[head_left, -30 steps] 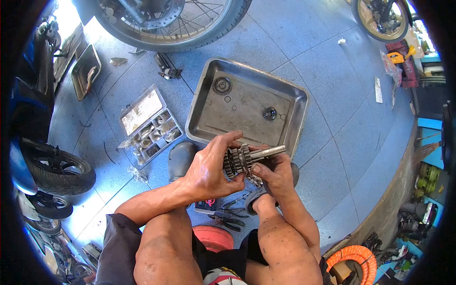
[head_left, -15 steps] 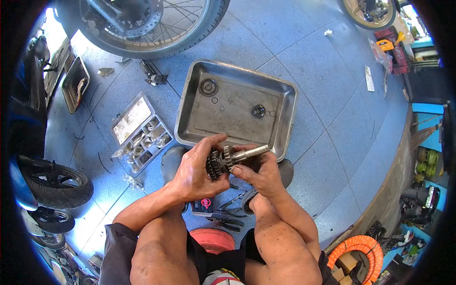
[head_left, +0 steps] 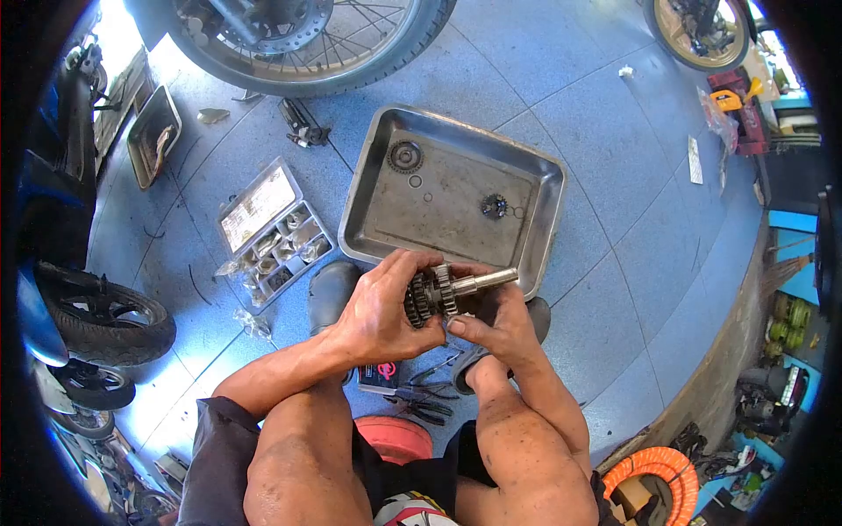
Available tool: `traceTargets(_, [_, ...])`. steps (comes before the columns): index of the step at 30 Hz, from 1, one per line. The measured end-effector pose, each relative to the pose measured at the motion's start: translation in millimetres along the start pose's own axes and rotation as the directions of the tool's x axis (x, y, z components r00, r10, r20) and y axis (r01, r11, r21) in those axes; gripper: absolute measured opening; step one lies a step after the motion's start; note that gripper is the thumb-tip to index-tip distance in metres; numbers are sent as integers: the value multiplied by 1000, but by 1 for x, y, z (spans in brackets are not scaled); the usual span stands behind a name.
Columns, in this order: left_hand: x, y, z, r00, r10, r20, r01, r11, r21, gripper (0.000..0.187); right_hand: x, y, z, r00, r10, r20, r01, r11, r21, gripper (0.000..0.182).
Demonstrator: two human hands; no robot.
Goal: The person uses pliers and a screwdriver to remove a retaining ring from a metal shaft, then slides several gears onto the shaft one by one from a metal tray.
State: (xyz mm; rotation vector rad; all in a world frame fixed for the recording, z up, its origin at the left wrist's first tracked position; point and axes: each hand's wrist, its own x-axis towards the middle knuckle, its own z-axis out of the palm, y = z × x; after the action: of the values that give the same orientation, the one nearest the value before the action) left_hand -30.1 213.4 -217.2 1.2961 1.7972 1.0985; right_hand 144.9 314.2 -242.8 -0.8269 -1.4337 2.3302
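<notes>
Both hands grip a gear shaft (head_left: 452, 291) held in the air just over the near edge of a metal tray (head_left: 535, 223) on the floor. The left hand (head_left: 381, 311) wraps around the stacked gears, and the right hand (head_left: 500, 326) pinches the shaft from below. Two loose gears (head_left: 405, 156) lie in the tray. Pliers (head_left: 421, 399) rest on the floor beneath the hands.

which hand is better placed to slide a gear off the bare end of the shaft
Right, probably. The right hand sits under the steel gear shaft's bare end, fingertips at the gears; the left hand is wrapped round the gear cluster, steadying it.
</notes>
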Motion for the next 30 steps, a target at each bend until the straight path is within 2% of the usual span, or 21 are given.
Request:
traceTargets(5, [-1,0,-1,1000,9,12,-10,1000,21,62,3,6,0,999,38,5,-38,998,48,69])
traceTargets(12, [0,-1,2,1000,-8,18,8,999,45,64,5,14,-3,1000,19,14,-18,999,-35,70])
traceTargets(14, [0,-1,1,1000,-15,22,14,999,38,65,4,12,-2,999,34,-5,-34,999,-10,67])
traceTargets(20, [0,-7,-5,994,-68,83,65,997,44,59,1,13,-22,987,98,-127,-83,989,118,56])
traceTargets(22, [-1,-14,-7,997,-27,77,23,998,56,53,2,15,-35,961,52,-272,6,978,208,58])
traceTargets(26, [-2,-19,-11,998,-40,53,38,999,25,47,9,8,-64,955,14,-297,77,953,293,47])
traceTargets(28, [-2,-19,-12,995,-72,69,73,997,-12,46,19,17,-75,920,0,-391,48,992,114,50])
traceTargets(29, [-2,-18,-13,995,-73,68,74,997,-8,46,27,25,-81,905,-5,-426,-13,999,-39,56])
traceTargets(30, [-1,-18,-14,992,-101,82,105,993,-51,45,36,41,-91,906,-6,-424,-11,999,-37,56])
